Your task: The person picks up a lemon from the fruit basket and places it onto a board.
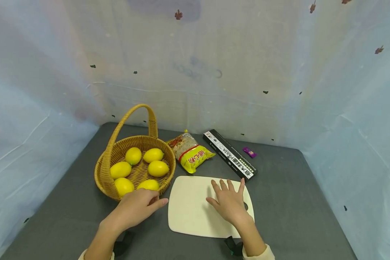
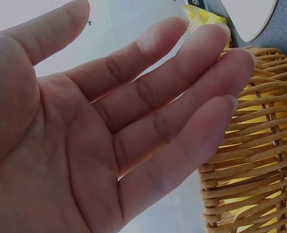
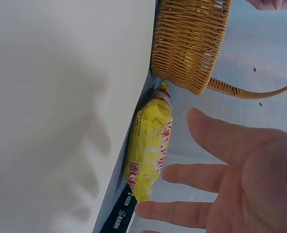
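My left hand (image 1: 134,207) is over the near rim of a wicker basket (image 1: 99,177) with a tall arched handle. Several yellow lemons (image 1: 158,168) lie inside the basket. In the left wrist view the fingers (image 2: 148,92) are loosely bent with nothing in the palm, their tips right at the basket's woven side. A white cutting board (image 1: 190,209) lies flat on the table to the right of the basket. Above the board's right part is my right hand (image 1: 229,204), fingers spread and holding nothing; it casts a shadow on the board and partly covers the board's handle hole.
Behind the board lies a yellow-ended bag of dry food (image 1: 191,153). A long black pasta box (image 1: 230,153) slants beside it, its near end close to the board's far edge. A small purple packet (image 1: 249,152) is right of the box. Pale curtains (image 1: 240,72) enclose the grey table (image 1: 289,202).
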`<state>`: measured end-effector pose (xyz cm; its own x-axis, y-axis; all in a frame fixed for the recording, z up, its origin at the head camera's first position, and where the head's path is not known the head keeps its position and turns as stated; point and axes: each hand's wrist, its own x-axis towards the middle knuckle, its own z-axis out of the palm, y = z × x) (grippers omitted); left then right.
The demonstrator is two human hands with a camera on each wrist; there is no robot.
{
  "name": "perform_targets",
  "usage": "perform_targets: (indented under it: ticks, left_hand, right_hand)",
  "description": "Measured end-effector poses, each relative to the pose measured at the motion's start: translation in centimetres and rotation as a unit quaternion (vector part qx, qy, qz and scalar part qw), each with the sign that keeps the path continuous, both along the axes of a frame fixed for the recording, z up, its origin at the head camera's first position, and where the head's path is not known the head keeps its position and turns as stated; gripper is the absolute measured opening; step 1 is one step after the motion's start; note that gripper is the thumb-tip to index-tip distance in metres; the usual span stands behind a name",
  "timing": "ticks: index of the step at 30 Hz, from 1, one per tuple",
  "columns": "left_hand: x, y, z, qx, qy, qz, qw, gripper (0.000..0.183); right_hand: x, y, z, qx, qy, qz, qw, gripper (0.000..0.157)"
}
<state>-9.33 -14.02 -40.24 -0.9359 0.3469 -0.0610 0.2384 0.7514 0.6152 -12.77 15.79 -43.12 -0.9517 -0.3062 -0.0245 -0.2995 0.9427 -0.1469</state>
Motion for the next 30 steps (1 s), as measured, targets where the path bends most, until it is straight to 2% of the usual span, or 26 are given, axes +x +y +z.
perform_targets:
  ticks: [15,18,21,24,26,29,30]
  left_hand:
    - [0.0,0.1,0.0,-0.007,-0.004,0.005,1.0000,0.044]
    - [0.3,-0.2,0.2,-0.019,-0.008,0.018,0.9996,0.049]
    - [0.9,-1.2,0.5,-0.042,-0.019,0.046,0.9979,0.057]
    - [1.8,-2.8,0.5,-0.074,-0.037,0.089,0.9926,0.063]
    - [2.4,-4.1,0.5,-0.106,-0.057,0.122,0.9852,0.066]
    - [3.0,-6.4,0.5,-0.155,-0.090,0.175,0.9680,0.072]
    - [3.0,-7.2,0.5,-0.170,-0.094,0.191,0.9622,0.081]
  right_hand:
    - [0.1,0.2,-0.3,0.009,0.011,-0.002,1.000,0.057]
    - [0.1,0.2,-0.3,0.008,0.013,-0.003,1.000,0.057]
    - [0.1,0.2,-0.4,0.006,0.011,-0.001,1.000,0.058]
    - [0.1,0.2,-0.5,0.006,0.008,-0.003,1.000,0.058]
    - [0.0,0.2,-0.5,0.006,0.007,-0.004,1.000,0.058]
    - [-0.1,0.1,-0.5,0.005,0.006,-0.001,1.000,0.058]
    - [-0.2,0.1,-0.5,0.005,0.006,0.000,1.000,0.058]
